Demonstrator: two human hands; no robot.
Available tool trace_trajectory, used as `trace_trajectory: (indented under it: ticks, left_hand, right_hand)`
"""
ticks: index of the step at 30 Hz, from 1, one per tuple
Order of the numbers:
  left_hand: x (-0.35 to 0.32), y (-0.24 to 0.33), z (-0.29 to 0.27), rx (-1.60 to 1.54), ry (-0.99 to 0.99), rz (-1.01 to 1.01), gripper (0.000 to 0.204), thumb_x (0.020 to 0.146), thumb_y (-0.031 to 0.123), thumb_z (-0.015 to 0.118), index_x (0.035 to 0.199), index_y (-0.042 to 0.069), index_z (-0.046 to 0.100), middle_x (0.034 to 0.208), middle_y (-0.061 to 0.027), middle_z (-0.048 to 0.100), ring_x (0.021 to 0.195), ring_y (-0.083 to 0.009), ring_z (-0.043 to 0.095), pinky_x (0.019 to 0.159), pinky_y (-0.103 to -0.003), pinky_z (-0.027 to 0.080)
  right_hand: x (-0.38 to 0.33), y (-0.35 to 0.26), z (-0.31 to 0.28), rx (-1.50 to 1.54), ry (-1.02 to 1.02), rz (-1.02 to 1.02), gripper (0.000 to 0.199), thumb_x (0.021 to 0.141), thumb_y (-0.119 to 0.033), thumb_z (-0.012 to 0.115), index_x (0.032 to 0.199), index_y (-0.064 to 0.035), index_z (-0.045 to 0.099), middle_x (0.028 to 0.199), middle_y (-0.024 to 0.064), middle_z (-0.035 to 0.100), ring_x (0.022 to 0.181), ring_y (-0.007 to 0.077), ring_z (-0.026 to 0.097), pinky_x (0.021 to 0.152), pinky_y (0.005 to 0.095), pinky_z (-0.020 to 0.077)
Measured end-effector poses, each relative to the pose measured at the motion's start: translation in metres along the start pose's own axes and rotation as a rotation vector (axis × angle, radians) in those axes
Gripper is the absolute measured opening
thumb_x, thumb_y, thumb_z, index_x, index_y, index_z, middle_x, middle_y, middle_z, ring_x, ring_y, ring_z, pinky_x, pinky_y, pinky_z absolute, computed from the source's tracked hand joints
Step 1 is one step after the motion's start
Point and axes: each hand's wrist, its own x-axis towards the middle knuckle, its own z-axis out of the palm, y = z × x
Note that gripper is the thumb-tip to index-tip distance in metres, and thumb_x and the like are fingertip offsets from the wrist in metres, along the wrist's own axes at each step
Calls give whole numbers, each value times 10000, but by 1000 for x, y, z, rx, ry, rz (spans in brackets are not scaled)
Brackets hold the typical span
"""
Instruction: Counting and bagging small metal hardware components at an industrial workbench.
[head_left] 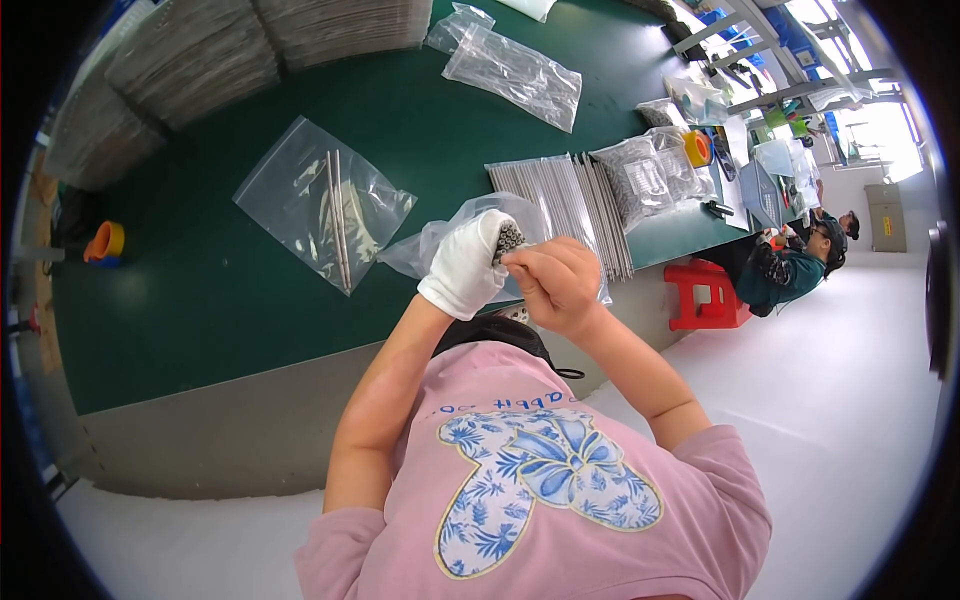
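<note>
Two hands meet above the green table (pixel 250 300): the gloved left hand (pixel 468 262) grips what seems a clear bag (pixel 440 238), the bare right hand (pixel 556 283) pinching its edge.

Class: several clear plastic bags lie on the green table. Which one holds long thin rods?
The flat clear bag lying alone at centre-left on the table; two long rods show inside it.

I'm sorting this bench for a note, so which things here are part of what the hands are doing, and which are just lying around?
In use:
left hand, gloved, gripping small dark parts
right hand, bare, pinching at them
clear bag behind the hands

Lying about:
bag with rods
row of filled bags
orange tape roll
red stool
</note>
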Motion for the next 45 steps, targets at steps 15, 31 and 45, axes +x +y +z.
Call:
trace_trajectory:
  ticks: [15,31,45]
  left_hand:
    - [3,7,-1,48,6,-28,247,727,134,639,897,66,474,737,-121,553,688,-331,548,590,-388,438]
    - [3,9,1,60,31,0,233,740,149,635,883,68,470,724,-119,543,678,-329,544,593,-390,436]
    - [7,9,-3,88,-21,31,258,711,104,635,920,71,488,796,-129,567,751,-345,550,640,-383,449]
  right_hand:
    - [3,4,-2,127,-5,242,25,758,-2,585,762,-4,610,615,67,587,523,153,554,472,239,407]
    - [8,6,-10,21,-34,110,15,729,-29,612,743,-32,611,605,66,562,494,194,510,493,280,392]
    - [33,16,-29,-209,-470,-104,129,698,-79,598,813,-114,550,671,12,537,585,216,530,552,307,410]
